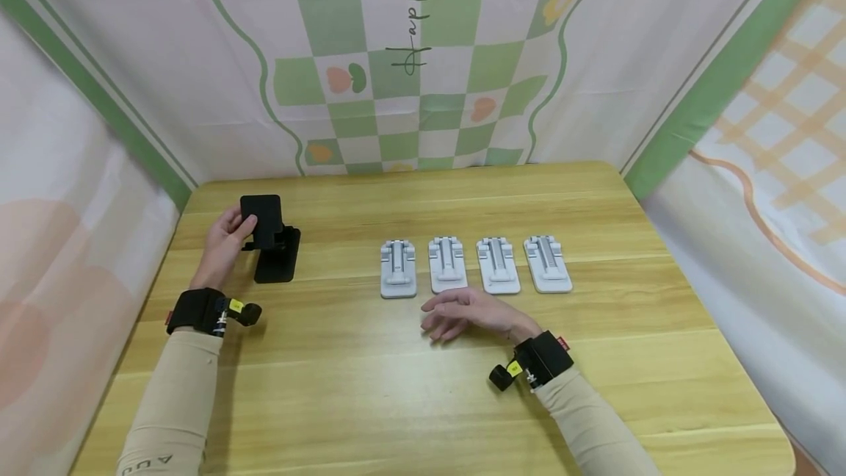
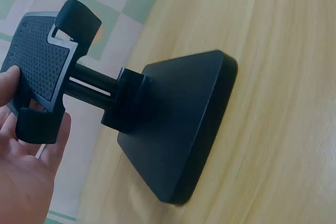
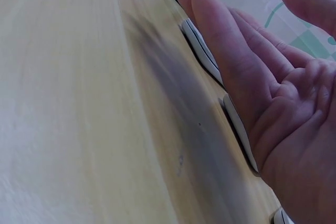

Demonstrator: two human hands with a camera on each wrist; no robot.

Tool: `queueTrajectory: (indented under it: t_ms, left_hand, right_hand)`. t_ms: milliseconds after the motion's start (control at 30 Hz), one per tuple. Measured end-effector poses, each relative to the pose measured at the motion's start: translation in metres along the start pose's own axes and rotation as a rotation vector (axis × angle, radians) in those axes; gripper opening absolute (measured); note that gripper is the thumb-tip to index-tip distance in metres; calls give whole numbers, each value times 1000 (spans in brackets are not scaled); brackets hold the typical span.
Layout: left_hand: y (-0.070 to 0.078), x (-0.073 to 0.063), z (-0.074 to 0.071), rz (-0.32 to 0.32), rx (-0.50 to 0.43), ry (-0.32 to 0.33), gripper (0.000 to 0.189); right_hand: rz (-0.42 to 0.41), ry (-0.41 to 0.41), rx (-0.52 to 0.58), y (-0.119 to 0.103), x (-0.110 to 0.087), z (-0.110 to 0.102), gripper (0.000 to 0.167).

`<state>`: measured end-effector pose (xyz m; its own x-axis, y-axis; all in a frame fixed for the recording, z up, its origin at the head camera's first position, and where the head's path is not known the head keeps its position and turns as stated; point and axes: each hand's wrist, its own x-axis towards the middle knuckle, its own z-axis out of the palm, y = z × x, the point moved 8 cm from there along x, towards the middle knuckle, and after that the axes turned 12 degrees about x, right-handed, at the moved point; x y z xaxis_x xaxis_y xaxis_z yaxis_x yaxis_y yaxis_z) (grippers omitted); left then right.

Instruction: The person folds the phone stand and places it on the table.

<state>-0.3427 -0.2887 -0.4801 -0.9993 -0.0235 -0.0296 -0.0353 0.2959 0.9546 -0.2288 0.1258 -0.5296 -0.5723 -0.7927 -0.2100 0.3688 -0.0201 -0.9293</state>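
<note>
A black phone stand (image 1: 262, 221) is unfolded at the left of the table, its flat base (image 2: 173, 114) on the wood and its holder plate (image 2: 39, 51) raised. My left hand (image 1: 223, 241) pinches the edge of that plate, thumb on the front and fingers behind it. Over the middle of the table hovers my right hand (image 1: 472, 312), fingers loosely bent and holding nothing; its shadow falls on the wood in the right wrist view. Just beyond it, several folded white phone stands lie in a row, among them one at the left end (image 1: 399, 270) and one at the right end (image 1: 548, 264).
The wooden table (image 1: 344, 402) has rounded corners. A patterned cloth (image 1: 456, 28) with green checks hangs behind its back edge, and more cloth hangs at both sides. Each wrist carries a black strap (image 1: 195, 311) with a small camera.
</note>
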Motion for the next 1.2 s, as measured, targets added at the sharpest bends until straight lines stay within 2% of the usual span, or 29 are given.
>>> queueTrajectory:
  t_ms: [233, 367, 467, 567, 700, 800, 1000, 1200]
  left_hand:
    - [-1, 0, -2, -23, -10, 39, 56]
    - [0, -2, -4, -42, -39, 84, 46]
    - [3, -4, -5, -40, -27, 113, 36]
    - [8, -6, -4, -32, -21, 130, 38]
    - [18, -9, -2, -19, 48, 160, 53]
    - [29, -12, 2, -3, 93, 189, 52]
    - [56, -20, 20, 91, 1, 190, 27]
    - [77, -31, 39, 158, -13, 167, 21]
  right_hand:
    - [5, 4, 4, 1, 0, 0, 45]
    - [1, 0, 6, 1, 1, 0, 44]
    - [0, 0, 3, 2, 1, 0, 45]
    - [-2, -5, 5, 2, 2, 1, 45]
    - [-1, -7, 5, 3, 4, 3, 44]
    - [-2, -3, 11, 3, 6, 5, 43]
    - [-12, 21, 20, 1, 9, 6, 43]
    - [-25, 63, 32, 2, 13, 4, 44]
